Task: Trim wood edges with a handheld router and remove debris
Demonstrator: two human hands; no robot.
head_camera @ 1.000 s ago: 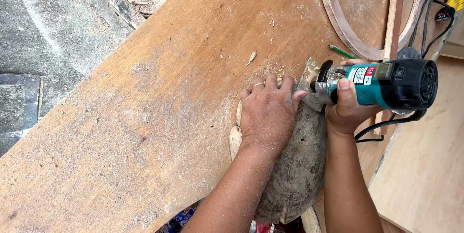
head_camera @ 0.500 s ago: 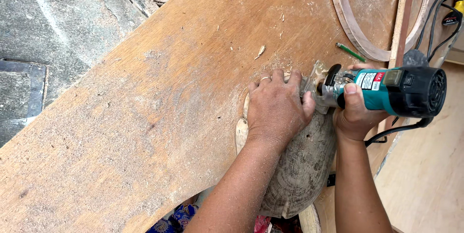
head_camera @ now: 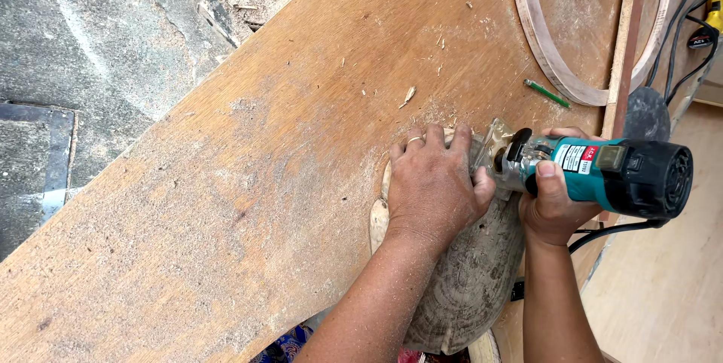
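Under the left hand [head_camera: 437,186], a rounded grey-brown wood slab [head_camera: 474,280] is pinned flat, fingers spread, on the plywood sheet [head_camera: 248,182]. Just beside it, the teal trim router [head_camera: 602,175] is gripped by the right hand [head_camera: 553,208], closed round its body. Fingertips [head_camera: 461,137] are placed very near the cutter: a slip or kickback could bring them onto it. A green pencil [head_camera: 547,93] and wooden hoop [head_camera: 542,54] are noted beyond.

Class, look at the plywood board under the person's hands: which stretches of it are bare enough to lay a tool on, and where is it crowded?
The plywood board is bare, apart from sawdust, left of the left hand down to its lower-left end. The upper middle holds only scattered wood chips. Crowded: the right side, with the right hand gripping the teal trim router, the wooden workpiece, green pencil and wooden hoop.
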